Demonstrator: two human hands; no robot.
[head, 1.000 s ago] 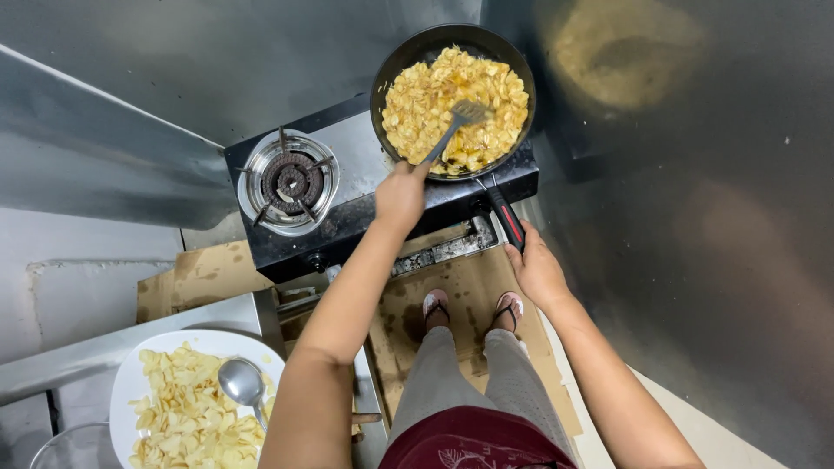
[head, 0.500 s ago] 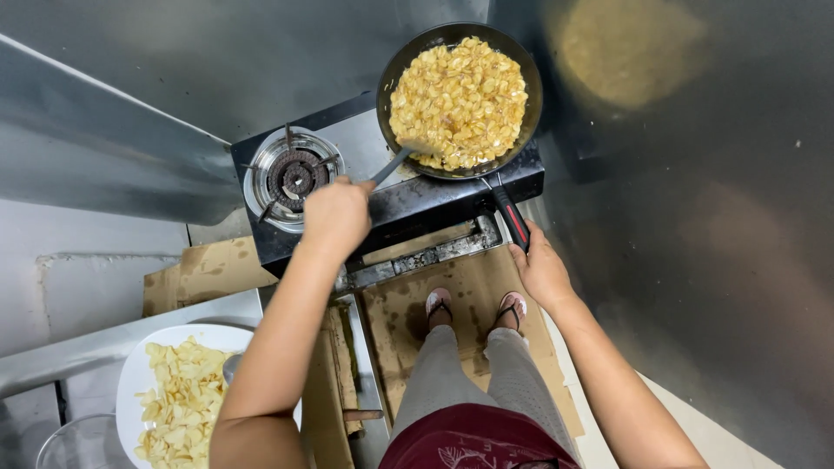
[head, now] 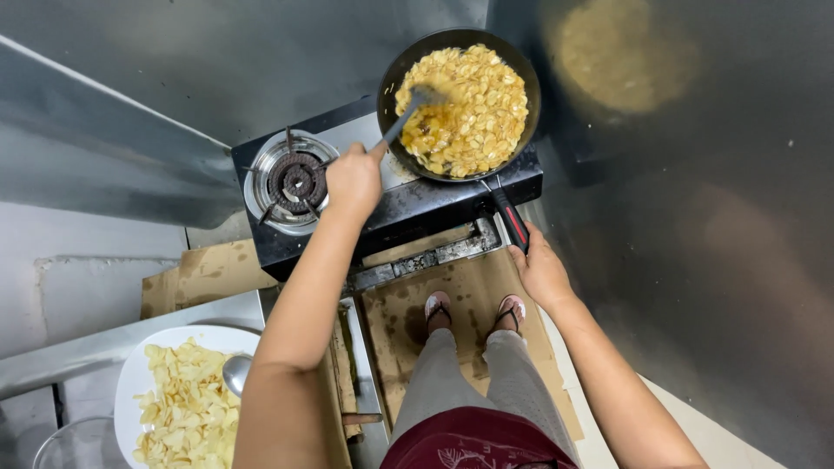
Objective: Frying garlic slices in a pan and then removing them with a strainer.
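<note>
Left hand: the left hand (head: pixel 352 181) is closed in a fist around the handle of a metal spatula (head: pixel 401 122), whose blade reaches into the food.
Right hand: the right hand (head: pixel 540 271) rests at the end of the pan handle (head: pixel 511 217), red and black; the fingers curl at it, but I cannot tell if they really close around it.
Pan: the black frying pan (head: pixel 459 102) stands on the right burner of the gas stove (head: pixel 395 204) and is filled almost to the rim with yellow sliced food (head: pixel 465 108).
Risk of spilling: the pan is very full, so I judge a strong push of the spatula can throw slices over the rim onto the stove.
Risk of tipping: the pan looks to hang a little over the stove's right edge; if the right hand presses down on the handle, it may tilt.
Risk of burn: the left forearm passes close beside the free left burner (head: pixel 295 181); I see no flame there.
Feet: the sandals (head: pixel 473 308) stand on stained cardboard (head: pixel 452 295), which may slip.
Surface: a low black stove on the floor, with more cardboard (head: pixel 204 274) at its left.
Room: grey metal walls (head: pixel 695 217) around; a white plate (head: pixel 139 382) of pale slices with a spoon (head: pixel 234 373) is at lower left.
</note>
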